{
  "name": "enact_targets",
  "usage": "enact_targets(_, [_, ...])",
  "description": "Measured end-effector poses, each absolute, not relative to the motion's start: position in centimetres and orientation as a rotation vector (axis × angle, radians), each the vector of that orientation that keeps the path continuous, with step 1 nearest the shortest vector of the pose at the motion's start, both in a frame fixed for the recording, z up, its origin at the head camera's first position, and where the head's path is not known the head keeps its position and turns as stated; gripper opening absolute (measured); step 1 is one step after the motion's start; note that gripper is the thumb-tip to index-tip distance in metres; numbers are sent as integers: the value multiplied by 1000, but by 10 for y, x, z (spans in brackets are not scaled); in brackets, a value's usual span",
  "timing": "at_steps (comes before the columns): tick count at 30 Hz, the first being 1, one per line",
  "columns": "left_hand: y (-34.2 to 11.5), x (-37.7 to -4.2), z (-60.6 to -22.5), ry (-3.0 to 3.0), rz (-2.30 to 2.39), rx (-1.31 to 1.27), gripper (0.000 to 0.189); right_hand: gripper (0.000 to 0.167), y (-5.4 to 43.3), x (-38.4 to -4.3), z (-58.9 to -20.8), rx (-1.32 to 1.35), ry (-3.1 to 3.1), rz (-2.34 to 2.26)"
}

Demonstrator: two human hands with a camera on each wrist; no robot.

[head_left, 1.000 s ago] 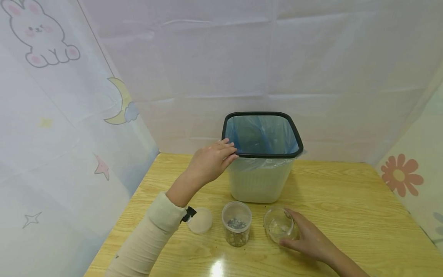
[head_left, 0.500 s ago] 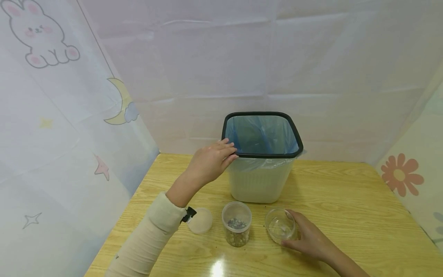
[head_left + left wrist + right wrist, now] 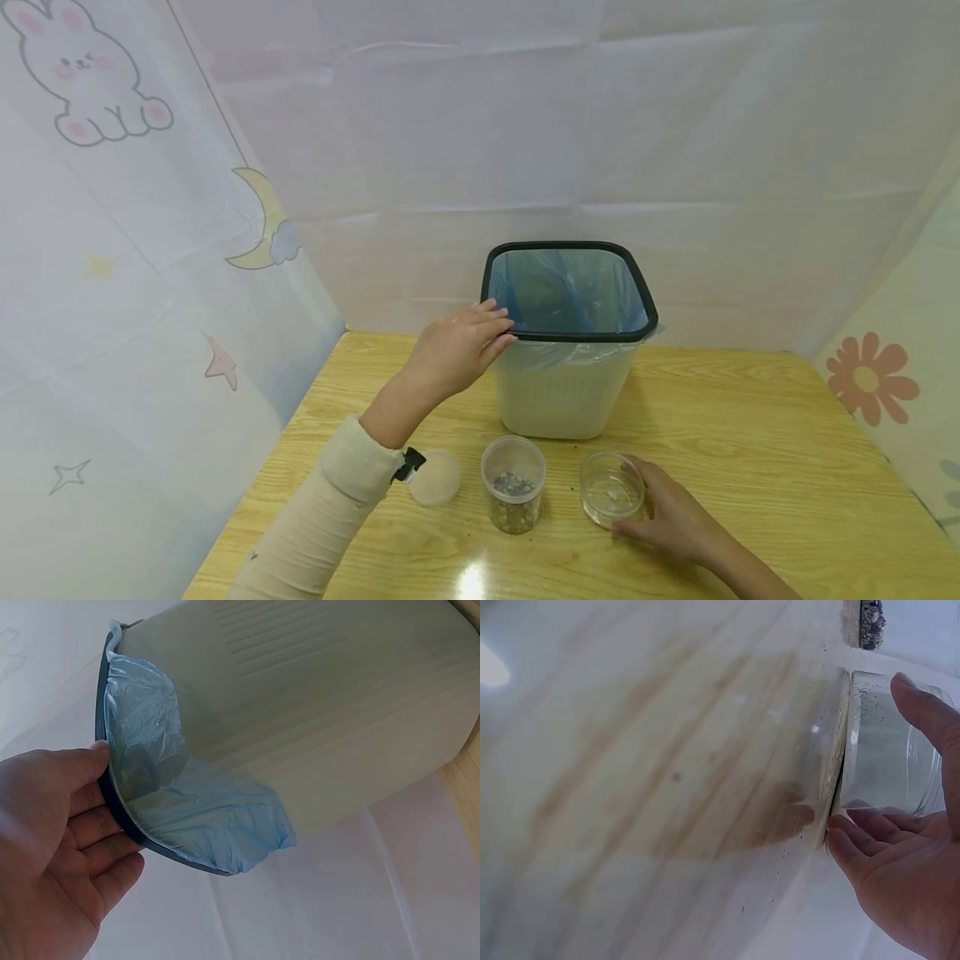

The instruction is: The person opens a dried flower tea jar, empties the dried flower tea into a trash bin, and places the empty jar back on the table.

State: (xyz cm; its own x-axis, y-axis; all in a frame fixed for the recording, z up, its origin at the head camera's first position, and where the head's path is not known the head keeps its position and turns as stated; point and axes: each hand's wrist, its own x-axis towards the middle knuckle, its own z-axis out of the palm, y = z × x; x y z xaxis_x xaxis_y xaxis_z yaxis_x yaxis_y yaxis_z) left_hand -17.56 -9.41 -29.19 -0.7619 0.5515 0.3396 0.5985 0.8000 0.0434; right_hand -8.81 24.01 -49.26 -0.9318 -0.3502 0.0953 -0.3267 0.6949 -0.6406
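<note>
Currently, left hand (image 3: 456, 350) pinches black bin rim (image 3: 577, 337); right hand (image 3: 671, 518) grips clear bowl (image 3: 602, 498) near jar (image 3: 513, 504).

Jar (image 3: 513, 487) before bin (image 3: 562, 387), lid (image 3: 437, 478) left, bowl (image 3: 609, 490) right

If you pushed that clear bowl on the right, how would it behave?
The clear bowl is probably stiff: its wall looks unbent where the right hand grips it. Its shiny surface might be slippery. Low and wide, it would likely slide before tipping.
</note>
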Motion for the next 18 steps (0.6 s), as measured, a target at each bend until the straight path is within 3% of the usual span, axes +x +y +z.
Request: enact_targets(18, [-94,-176,-292,-2667,-205,-878,35,102,244,-88,-494,-538,2848,-1038])
